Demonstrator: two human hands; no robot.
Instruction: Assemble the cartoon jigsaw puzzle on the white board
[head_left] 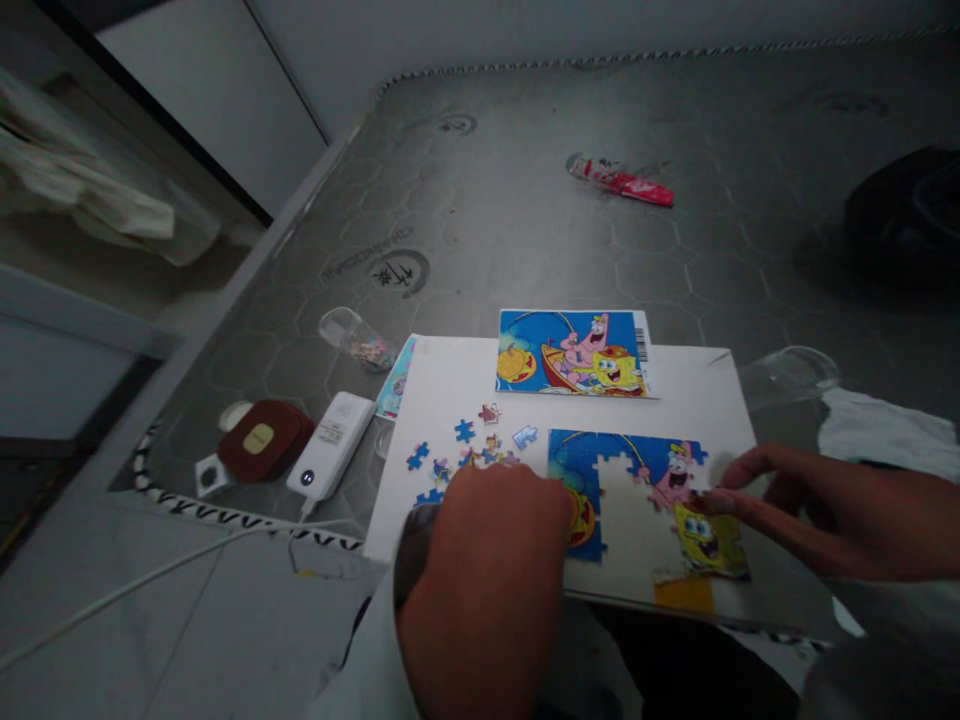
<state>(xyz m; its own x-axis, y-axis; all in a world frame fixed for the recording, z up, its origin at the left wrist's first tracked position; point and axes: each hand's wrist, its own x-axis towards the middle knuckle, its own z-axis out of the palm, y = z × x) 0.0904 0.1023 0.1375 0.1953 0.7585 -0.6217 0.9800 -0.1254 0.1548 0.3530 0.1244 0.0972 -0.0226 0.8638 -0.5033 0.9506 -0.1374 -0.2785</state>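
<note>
A partly assembled jigsaw puzzle (582, 460) with cartoon figures lies on a white board (450, 370), with a gap in its middle. My right hand (847, 515) is at the puzzle's right side, thumb and forefinger pinched on a small dark red puzzle piece (703, 503) just above the yellow figure. Over the loose puzzle pieces (465, 431) on the left of the board is my left hand (495, 560), its back towards me and its fingers hidden. Behind the puzzle lies the picture card (570, 352), which shows the whole scene.
Left of the board are a white power bank (334, 445) with a cable, a brown case (264, 440) and a clear tube (356, 338) holding small pieces. Another clear container (795, 375) lies at right. Farther back, a red plastic packet (630, 184) rests on the grey mat (495, 230).
</note>
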